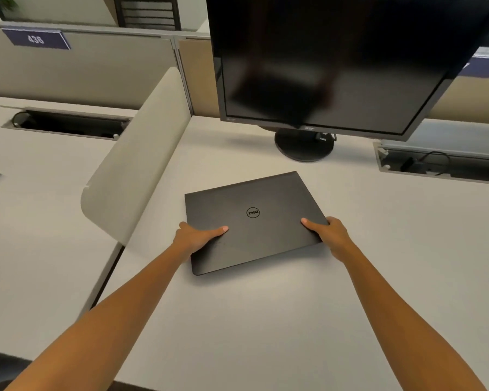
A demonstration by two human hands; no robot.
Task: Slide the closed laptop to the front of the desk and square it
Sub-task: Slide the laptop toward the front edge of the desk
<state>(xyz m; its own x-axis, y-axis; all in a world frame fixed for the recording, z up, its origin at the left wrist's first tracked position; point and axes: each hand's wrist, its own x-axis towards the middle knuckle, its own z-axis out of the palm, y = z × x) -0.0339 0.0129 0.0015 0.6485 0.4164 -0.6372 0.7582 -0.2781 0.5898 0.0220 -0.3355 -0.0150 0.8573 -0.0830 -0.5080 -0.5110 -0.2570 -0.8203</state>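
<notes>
A closed black laptop (254,198) with a round logo on its lid lies on the pale desk (237,320), about mid-depth, turned a little so its right side sits farther back than its left. My left hand (194,237) grips its left edge near the front corner, thumb flat on the lid. My right hand (329,234) grips the right edge near the front corner, thumb also on the lid. The fingers of both hands are hidden under or beside the edges.
A dark monitor (336,66) on a round stand (304,145) rises right behind the laptop. A curved beige divider panel (136,165) borders the desk's left side. A cable tray (441,165) with wires is at the back right.
</notes>
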